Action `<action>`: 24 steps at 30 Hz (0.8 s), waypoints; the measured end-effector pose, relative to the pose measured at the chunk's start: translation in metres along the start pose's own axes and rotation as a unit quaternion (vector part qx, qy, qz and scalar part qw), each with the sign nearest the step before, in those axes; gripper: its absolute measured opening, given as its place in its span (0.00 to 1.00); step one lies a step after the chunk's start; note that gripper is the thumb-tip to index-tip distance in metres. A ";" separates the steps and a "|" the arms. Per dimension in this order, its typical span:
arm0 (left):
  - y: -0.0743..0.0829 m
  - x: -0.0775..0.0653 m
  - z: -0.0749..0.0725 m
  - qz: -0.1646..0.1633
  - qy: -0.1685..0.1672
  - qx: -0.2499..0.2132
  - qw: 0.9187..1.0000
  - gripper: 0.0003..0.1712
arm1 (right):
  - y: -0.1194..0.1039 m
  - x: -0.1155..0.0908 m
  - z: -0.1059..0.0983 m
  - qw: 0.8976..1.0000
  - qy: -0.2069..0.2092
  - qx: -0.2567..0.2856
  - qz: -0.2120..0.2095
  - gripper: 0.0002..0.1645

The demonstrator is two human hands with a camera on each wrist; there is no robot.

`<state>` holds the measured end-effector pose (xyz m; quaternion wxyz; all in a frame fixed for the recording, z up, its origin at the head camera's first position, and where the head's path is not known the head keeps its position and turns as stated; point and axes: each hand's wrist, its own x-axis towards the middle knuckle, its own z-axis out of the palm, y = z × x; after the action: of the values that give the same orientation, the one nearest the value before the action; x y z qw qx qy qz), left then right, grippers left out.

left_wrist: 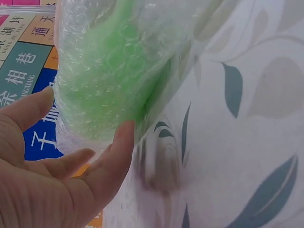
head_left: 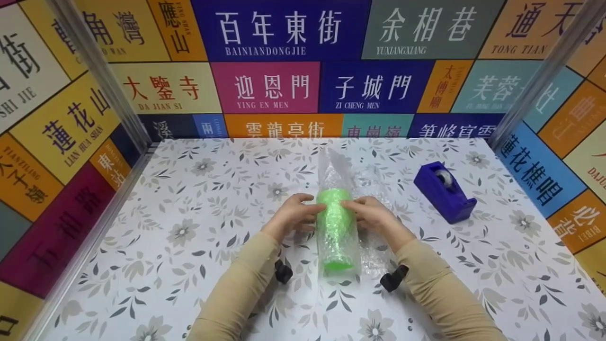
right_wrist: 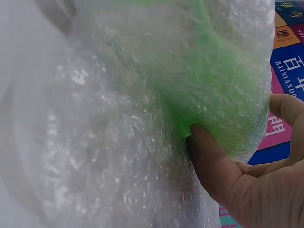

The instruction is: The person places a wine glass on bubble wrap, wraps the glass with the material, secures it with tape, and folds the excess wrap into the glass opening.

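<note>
A bright green object (head_left: 337,222), wide at both ends and narrower between, lies lengthwise inside a roll of clear bubble wrap (head_left: 334,173). My left hand (head_left: 294,214) is at the roll's left side, its fingertips right at the wrap. On the opposite side, my right hand (head_left: 374,215) rests its fingertips against the roll. The left wrist view shows the left fingers (left_wrist: 124,137) spread and lightly bent around one end. In the right wrist view the thumb (right_wrist: 211,159) touches the wrap low on the green end. A loose flap of wrap lies under the right hand.
A purple tape dispenser (head_left: 445,194) with a roll of clear tape stands to the right of the roll. White floral paper covers the table (head_left: 189,265). Colourful panels with lettering (head_left: 265,87) rise at the back and both sides.
</note>
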<state>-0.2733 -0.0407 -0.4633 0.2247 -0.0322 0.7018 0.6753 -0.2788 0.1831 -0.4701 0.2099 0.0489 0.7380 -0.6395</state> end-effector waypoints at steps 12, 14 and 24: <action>-0.004 0.005 0.011 -0.025 -0.012 -0.033 0.999 0.49 | 0.003 -0.001 -0.011 0.999 -0.033 -0.013 -0.011 0.36; -0.004 0.005 0.012 -0.025 -0.011 -0.035 0.999 0.50 | 0.003 -0.001 -0.013 0.999 -0.043 -0.007 -0.013 0.36; -0.004 0.006 0.022 -0.028 -0.004 -0.036 0.999 0.52 | 0.004 -0.001 -0.023 0.996 -0.073 0.051 0.008 0.37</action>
<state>-0.2712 -0.0188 -0.4690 0.2451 -0.0576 0.6751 0.6934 -0.2821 0.2059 -0.4718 0.2661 0.0186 0.6866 -0.6763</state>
